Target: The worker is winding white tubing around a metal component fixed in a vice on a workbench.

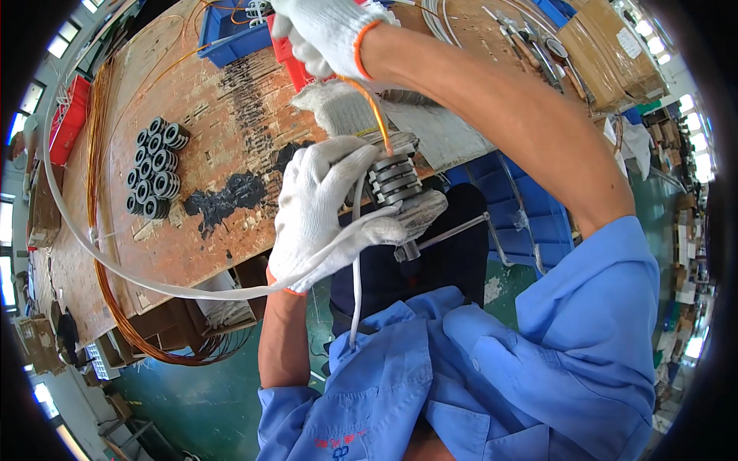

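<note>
My left hand [311, 211], in a white knit glove, closes its thumb and fingers around the near left side of a black ridged coil core [395, 181]. Grey, worn blocks of a clamp [421, 216] sit on either side of the core. An orange-copper wire [375, 107] rises from the core to my right hand [327, 34], gloved with an orange cuff, reaching across to the far side of the bench. Its fingers look curled on the wire, partly hidden. A white sleeve tube [181, 290] crosses my left hand and loops far left.
Several black ringed cores [156, 165] stand grouped on the worn wooden bench [231, 115]. Beyond are a blue bin [238, 42] and a red tray [290, 65]. Tools [542, 58] and a cardboard box [607, 58] lie far right. Copper wires [100, 192] hang over the left side.
</note>
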`<control>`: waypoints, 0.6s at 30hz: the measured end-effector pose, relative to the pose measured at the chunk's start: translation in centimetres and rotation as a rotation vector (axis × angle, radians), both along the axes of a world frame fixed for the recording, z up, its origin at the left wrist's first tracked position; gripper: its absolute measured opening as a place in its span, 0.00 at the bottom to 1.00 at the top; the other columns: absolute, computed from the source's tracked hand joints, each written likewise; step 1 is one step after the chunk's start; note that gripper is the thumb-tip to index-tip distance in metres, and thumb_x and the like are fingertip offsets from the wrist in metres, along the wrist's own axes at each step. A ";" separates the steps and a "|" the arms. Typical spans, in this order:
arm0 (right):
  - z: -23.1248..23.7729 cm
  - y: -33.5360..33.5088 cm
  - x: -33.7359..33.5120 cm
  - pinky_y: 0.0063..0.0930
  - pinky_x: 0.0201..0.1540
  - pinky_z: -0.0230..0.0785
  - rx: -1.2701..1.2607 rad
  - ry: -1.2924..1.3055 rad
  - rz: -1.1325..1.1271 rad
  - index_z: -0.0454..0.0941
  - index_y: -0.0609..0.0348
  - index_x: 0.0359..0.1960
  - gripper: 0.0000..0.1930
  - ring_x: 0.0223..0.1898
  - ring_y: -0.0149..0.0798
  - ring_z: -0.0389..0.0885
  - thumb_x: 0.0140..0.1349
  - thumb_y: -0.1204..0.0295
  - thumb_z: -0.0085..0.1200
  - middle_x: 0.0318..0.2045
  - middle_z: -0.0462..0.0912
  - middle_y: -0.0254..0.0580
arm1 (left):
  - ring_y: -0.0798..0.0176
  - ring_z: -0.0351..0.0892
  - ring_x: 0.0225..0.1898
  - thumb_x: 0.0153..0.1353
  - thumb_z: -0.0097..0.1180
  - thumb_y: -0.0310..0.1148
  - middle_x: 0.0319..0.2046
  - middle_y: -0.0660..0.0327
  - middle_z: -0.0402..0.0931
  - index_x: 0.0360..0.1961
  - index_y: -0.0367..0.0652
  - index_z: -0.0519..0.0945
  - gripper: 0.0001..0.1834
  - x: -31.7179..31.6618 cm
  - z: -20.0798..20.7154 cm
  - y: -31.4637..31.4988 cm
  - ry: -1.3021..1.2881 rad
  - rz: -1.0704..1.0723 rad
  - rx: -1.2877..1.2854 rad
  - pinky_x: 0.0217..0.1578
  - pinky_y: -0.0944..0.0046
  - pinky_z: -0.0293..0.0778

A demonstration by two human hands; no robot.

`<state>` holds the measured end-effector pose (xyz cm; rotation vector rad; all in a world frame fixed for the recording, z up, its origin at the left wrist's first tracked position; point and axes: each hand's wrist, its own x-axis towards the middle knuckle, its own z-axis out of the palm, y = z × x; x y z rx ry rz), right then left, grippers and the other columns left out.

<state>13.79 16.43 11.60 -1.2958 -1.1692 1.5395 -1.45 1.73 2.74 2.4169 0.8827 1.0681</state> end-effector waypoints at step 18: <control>-2.2 -24.8 5.6 0.22 0.20 0.62 -0.301 0.280 0.017 0.85 0.60 0.38 0.25 0.20 0.24 0.74 0.75 0.47 0.64 0.24 0.75 0.28 | 0.42 0.79 0.60 0.68 0.65 0.63 0.59 0.50 0.80 0.58 0.38 0.80 0.37 2.5 -2.9 0.3 -0.282 -0.084 -0.141 0.63 0.46 0.73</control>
